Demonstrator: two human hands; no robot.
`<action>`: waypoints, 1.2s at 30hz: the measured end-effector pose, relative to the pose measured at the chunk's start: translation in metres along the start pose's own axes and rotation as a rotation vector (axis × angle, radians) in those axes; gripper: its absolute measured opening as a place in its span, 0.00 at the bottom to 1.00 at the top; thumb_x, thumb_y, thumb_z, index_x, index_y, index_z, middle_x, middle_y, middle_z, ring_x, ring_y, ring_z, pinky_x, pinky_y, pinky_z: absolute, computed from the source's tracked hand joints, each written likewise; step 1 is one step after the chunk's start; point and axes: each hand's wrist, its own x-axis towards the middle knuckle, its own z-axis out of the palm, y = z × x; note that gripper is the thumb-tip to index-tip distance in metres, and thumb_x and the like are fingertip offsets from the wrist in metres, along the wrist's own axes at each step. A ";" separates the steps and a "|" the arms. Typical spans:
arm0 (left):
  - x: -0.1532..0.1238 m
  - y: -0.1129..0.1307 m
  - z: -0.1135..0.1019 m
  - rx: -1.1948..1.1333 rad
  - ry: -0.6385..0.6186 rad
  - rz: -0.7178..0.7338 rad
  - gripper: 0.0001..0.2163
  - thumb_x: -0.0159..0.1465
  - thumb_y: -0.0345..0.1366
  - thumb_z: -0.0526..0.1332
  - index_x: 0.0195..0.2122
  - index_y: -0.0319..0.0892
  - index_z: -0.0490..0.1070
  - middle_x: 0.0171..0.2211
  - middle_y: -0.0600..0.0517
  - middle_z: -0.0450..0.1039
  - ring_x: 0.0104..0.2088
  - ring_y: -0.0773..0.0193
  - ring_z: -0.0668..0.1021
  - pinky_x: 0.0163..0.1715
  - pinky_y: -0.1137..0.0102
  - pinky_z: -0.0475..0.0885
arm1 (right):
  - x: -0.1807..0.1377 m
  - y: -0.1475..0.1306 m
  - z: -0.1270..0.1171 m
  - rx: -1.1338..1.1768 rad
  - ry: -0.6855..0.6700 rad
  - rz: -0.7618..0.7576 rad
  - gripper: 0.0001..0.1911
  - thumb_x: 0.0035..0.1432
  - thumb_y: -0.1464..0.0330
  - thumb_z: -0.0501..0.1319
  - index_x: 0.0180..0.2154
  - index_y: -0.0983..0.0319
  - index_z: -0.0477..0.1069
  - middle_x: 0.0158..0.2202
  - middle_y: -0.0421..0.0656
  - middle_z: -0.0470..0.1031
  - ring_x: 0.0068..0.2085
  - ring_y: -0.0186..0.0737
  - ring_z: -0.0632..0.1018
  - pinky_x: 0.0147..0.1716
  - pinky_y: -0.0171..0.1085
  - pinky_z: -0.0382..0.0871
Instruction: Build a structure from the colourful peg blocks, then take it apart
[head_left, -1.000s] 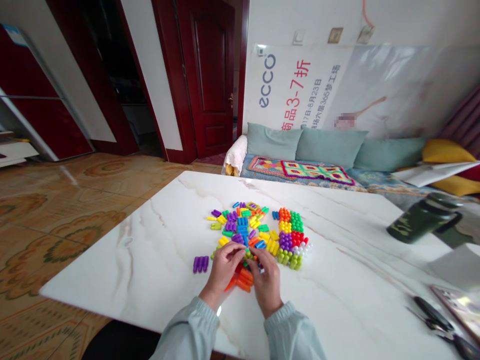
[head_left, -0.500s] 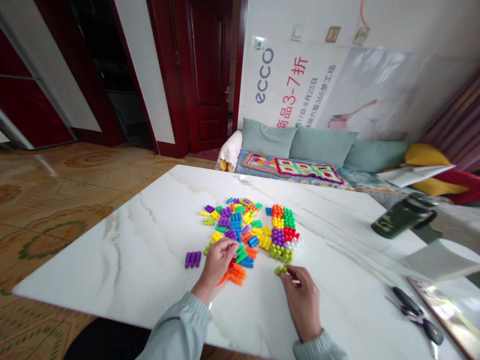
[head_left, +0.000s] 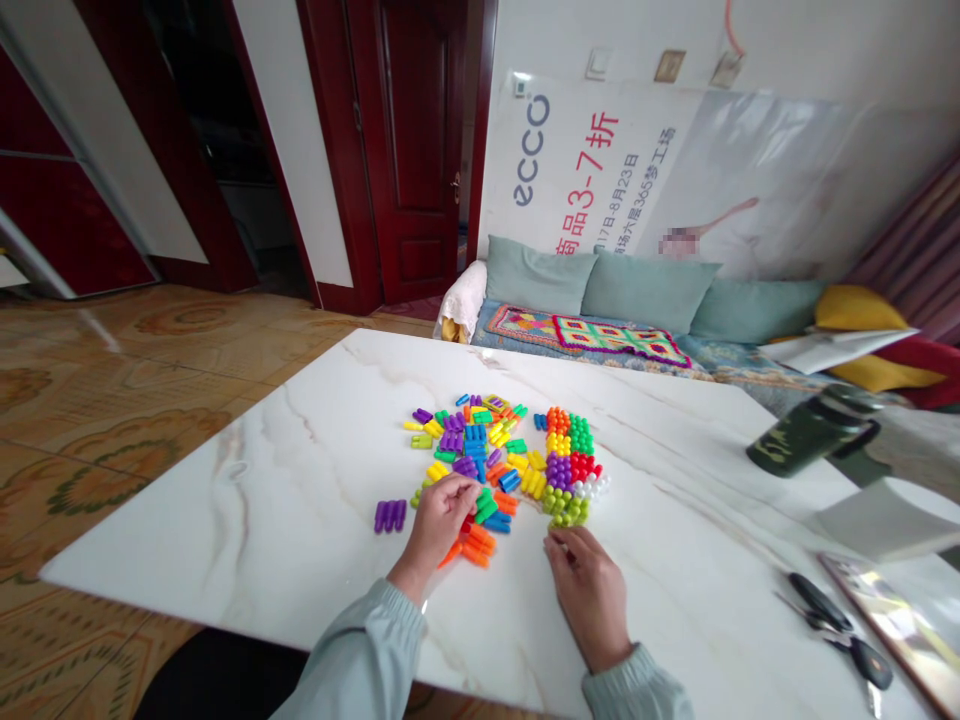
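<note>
My left hand point(head_left: 442, 525) is closed in a pinch at the front left of a loose pile of coloured plastic pieces. A green ribbed piece point(head_left: 486, 504) lies right by its fingertips, and orange pieces point(head_left: 477, 545) are just below. Whatever the pinch holds is hidden. My right hand point(head_left: 590, 595) is curled closed, its fingertips just in front of a lime-green bead cluster point(head_left: 566, 507). I cannot see what is inside those fingers. Behind the lime beads, the sorted block continues with purple beads point(head_left: 558, 470), red beads point(head_left: 583, 467) and white beads point(head_left: 595, 486).
A purple ribbed piece point(head_left: 390, 516) lies apart on the left of the white marble-patterned table point(head_left: 247, 540). To the right stand a dark green flask point(head_left: 810, 432), keys point(head_left: 844, 625), a white paper-like object point(head_left: 889, 518) and a flat glossy object point(head_left: 896, 625). A sofa is behind.
My right hand has shifted slightly left, its fingers more curled. The lime-green bead piece at its fingertips no longer shows separately. My left hand stays at nearly the same spot.
</note>
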 end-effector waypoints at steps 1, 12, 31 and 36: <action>0.000 0.000 0.000 0.002 -0.001 -0.002 0.14 0.63 0.45 0.63 0.33 0.38 0.76 0.29 0.51 0.74 0.28 0.66 0.75 0.29 0.73 0.72 | 0.002 0.000 0.001 -0.009 0.002 -0.001 0.16 0.65 0.59 0.54 0.38 0.60 0.78 0.40 0.45 0.80 0.37 0.40 0.81 0.34 0.34 0.71; 0.000 0.004 0.001 -0.007 0.016 -0.004 0.14 0.61 0.46 0.64 0.32 0.38 0.76 0.27 0.51 0.74 0.27 0.65 0.76 0.28 0.72 0.73 | 0.006 -0.004 0.003 -0.115 0.020 -0.031 0.16 0.65 0.62 0.54 0.39 0.58 0.79 0.42 0.44 0.80 0.36 0.39 0.82 0.30 0.33 0.69; 0.018 -0.002 -0.007 0.229 0.059 0.043 0.09 0.64 0.37 0.59 0.41 0.42 0.78 0.37 0.48 0.80 0.35 0.61 0.80 0.35 0.69 0.76 | 0.061 -0.050 0.080 0.172 -0.014 -0.143 0.26 0.70 0.54 0.48 0.32 0.61 0.76 0.30 0.45 0.78 0.31 0.39 0.79 0.30 0.33 0.65; 0.066 -0.004 -0.054 0.642 0.235 0.086 0.14 0.57 0.23 0.60 0.41 0.44 0.78 0.45 0.46 0.77 0.52 0.55 0.74 0.55 0.61 0.68 | 0.060 -0.048 0.080 0.152 -0.006 -0.156 0.26 0.71 0.54 0.47 0.31 0.61 0.76 0.30 0.45 0.77 0.31 0.39 0.79 0.28 0.33 0.64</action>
